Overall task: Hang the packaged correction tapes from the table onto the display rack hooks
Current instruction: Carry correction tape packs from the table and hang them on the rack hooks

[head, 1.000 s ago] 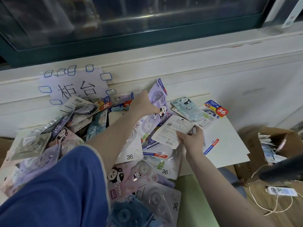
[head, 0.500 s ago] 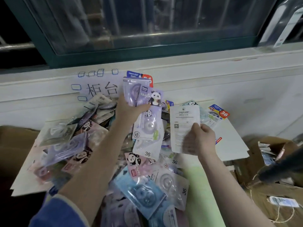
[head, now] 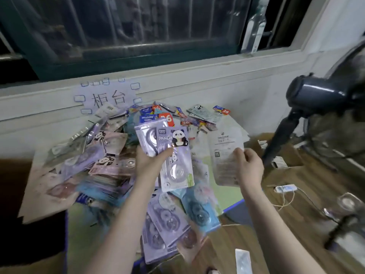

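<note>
Correction tapes (head: pixel 110 165) lie in a loose, overlapping heap across the table (head: pixel 39 196), and we have already lifted a few clear of it. Our left hand (head: pixel 150 165) has its grip closed around two purple packs, the front one a panda pack (head: pixel 173 155), fanned so they overlap rather than sit flush. Our right hand (head: pixel 247 165) pinches a white pack (head: pixel 225 153) by its edge, back side facing us.

No display rack or hooks show in view, so we judge that the carry to them comes next. The risks, as we read them: the fanned pair in the left grip could slide apart and one drop, since only thumb and fingers at the lower part hold them; the white pack, held at one edge, could twist or slip. The slick blister fronts in the heap could also shift and spill off the near table edge, where several packs (head: pixel 167 220) already overhang.

A cardboard box (head: pixel 286 171) to the right holds what look like more packs, too blurred to identify.
</note>
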Demonstrator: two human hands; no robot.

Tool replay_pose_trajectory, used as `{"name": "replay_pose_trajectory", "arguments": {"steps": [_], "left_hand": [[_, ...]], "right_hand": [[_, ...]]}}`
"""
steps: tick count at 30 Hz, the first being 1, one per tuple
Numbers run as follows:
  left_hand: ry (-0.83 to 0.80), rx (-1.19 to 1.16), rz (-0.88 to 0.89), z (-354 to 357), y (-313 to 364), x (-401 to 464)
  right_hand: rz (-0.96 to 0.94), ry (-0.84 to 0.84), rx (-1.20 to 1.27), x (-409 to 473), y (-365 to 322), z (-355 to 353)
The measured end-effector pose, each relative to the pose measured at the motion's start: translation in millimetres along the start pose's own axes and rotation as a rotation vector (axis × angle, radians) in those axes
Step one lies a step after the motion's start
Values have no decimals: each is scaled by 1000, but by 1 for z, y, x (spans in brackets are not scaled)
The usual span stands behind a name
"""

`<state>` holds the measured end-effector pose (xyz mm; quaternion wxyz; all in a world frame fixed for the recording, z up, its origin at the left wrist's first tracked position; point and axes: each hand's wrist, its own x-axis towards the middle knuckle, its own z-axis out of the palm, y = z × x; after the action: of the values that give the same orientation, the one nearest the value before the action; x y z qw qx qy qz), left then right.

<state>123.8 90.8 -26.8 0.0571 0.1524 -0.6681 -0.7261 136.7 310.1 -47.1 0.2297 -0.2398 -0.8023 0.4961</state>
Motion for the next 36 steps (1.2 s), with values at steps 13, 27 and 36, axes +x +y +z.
{"name": "replay_pose_trajectory", "arguments": {"steps": [13,27,36], "left_hand": [[-660,27,-46,229,-37,-196],[-1461,7,3,498,-103,-685],[-1693,29,91,616,-129,-876]], "right_hand": [[203,635,-80,-66,116,-331],[381,1345,-227,-267,255,-783],[481,1510,-283,-321,321,-956]]}}
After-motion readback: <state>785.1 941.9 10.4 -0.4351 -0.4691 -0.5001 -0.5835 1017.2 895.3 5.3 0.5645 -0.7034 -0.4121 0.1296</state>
